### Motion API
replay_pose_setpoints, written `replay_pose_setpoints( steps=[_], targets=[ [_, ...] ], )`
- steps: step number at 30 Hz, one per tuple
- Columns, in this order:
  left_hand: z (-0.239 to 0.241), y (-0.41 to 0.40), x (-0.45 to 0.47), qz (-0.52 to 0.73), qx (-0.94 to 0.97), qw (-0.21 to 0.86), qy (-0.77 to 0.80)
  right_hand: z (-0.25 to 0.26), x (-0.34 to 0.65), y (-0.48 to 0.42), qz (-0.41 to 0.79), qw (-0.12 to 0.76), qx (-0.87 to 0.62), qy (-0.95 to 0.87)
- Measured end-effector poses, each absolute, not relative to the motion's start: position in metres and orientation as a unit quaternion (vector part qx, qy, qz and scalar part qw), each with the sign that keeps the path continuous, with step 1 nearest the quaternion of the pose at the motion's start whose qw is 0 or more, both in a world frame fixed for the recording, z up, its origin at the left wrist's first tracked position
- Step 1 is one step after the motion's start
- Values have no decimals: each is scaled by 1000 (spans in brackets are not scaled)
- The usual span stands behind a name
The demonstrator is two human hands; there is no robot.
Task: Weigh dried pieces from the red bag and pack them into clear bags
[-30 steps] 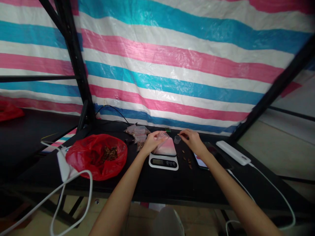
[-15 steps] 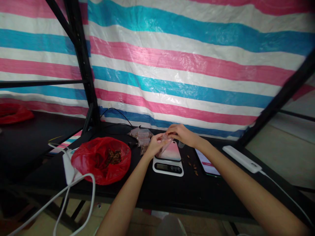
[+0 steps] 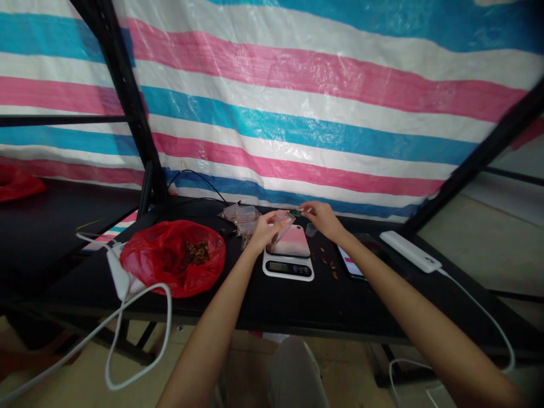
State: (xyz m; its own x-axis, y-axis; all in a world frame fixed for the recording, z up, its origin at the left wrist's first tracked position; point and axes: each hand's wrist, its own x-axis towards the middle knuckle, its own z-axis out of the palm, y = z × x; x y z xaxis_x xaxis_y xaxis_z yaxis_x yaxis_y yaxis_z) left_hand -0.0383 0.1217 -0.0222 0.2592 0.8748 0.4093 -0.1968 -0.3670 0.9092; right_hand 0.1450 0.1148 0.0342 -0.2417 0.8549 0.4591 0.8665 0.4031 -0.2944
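My left hand (image 3: 264,229) is closed on a small clear plastic bag (image 3: 282,222), held just above the platform of a white digital kitchen scale (image 3: 289,256). My right hand (image 3: 322,217) reaches toward the back of the black table (image 3: 272,306), fingers pinched near a small green item (image 3: 294,213); I cannot make out what it grips. A tiny clear cup (image 3: 311,229) stands right of the scale, with several brown bits (image 3: 327,263) scattered on the table below it.
A red plastic bag (image 3: 172,258) holding brown pieces lies left of the scale. Small filled clear bags (image 3: 238,216) sit behind. A phone (image 3: 352,265) and a white power bank (image 3: 410,251) with cable lie right. A white charger and cable (image 3: 117,272) hang at left. Black frame posts flank the table.
My right hand moved from the little cup over to the bag at the scale, then back toward the table's rear by the green item. The left hand kept holding the bag.
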Motion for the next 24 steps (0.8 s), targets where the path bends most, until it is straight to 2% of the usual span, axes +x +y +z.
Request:
replay_pose_setpoints(
  steps=[2,6,11,14,17,19,22,24],
  targets=[
    [-22,122,-39,547,626,484,273,9,153,119,-10,200,-584,-787],
    [-25,123,-39,539,636,481,272,-26,155,123,-38,164,-635,-754],
    [-27,123,-39,527,658,456,287,-22,153,125,-33,226,-642,-732],
    [-27,122,-39,519,668,449,288,-2,154,124,64,331,-619,-709],
    [-26,121,-37,518,673,446,282,20,149,113,160,416,-530,-722],
    [-26,119,-35,518,680,437,280,30,142,102,157,409,-511,-740],
    [-25,117,-34,514,693,421,281,37,132,86,70,374,-553,-741],
    [-25,116,-35,510,697,422,277,36,132,79,36,383,-561,-732]
  ],
)
